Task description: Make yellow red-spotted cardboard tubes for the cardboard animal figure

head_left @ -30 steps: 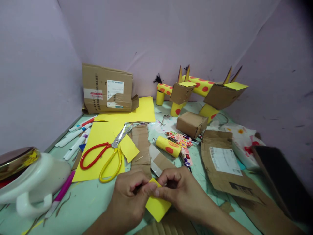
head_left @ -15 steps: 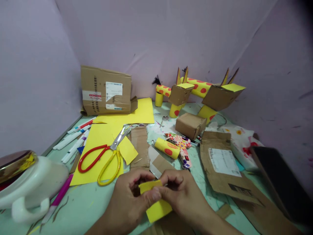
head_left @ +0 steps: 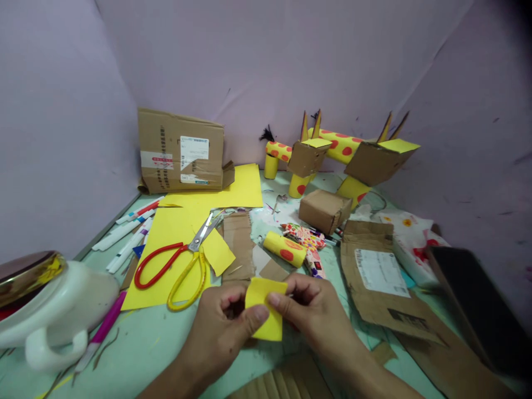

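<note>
Between my two hands is a small yellow piece of paper [head_left: 270,327], held upright by its sides. My left hand [head_left: 226,327] pinches its left edge, thumb in front and fingers behind. On the right edge my right hand [head_left: 313,310] grips in the same way. Just beyond them lie a cardboard strip [head_left: 238,238] and a yellow paper tube [head_left: 285,248] with orange spots. Scissors [head_left: 195,244] with one red and one yellow handle rest to the left on large yellow paper [head_left: 166,255]. A corrugated cardboard piece [head_left: 282,382] shows below my hands.
Two spotted paper animals [head_left: 276,151] with cardboard heads stand at the back right. A small cardboard box [head_left: 324,210] sits before them. Left are markers [head_left: 128,246] and a white cup [head_left: 83,299]. A dark phone [head_left: 477,310] and flattened cardboard [head_left: 374,305] lie right. A large carton [head_left: 178,149] stands behind.
Both hands have raised the yellow paper slightly and turned it more upright, so more of its face shows. The rest of the table looks the same.
</note>
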Motion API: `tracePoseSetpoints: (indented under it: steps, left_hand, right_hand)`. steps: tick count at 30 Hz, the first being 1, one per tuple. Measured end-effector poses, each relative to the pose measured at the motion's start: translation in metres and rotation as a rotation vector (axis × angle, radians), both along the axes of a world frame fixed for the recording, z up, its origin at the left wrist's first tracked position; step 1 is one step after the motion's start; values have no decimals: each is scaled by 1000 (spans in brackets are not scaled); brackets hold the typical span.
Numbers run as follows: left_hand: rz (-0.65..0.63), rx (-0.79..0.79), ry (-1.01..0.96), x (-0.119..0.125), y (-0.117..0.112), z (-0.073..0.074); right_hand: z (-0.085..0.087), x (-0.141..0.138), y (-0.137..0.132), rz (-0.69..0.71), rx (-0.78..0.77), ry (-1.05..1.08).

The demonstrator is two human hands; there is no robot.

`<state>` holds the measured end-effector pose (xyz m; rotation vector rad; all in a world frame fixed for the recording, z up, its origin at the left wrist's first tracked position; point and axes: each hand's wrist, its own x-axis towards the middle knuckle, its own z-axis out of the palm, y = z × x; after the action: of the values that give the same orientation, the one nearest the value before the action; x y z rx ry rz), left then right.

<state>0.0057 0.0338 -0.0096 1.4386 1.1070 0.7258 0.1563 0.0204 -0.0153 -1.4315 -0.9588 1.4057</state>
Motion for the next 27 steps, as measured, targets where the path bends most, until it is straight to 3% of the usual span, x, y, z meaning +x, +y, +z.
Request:
tracePoseSetpoints:
  steps: [2,7,10,14,23,27]
  left_hand:
    - [-30,-92,-3,2,0,1]
    - [-12,-137,113,6,0,0]
    - [15,-66,235,6,0,-5]
    - [141,121,374,5,1,-4]
    - [125,51,132,3,4,0]
    - [355,247,290,-15,13,2]
  right_hand:
    - [-4,2,0,-71,11,21]
    - [-14,1,0,-128,19,110]
    - [-12,-3,1,-138,-25,194]
    - [-1,-7,0,-113,-117,349]
    - [4,-1,4,-142,-137,338]
    - [5,6,10,-229,-179,387]
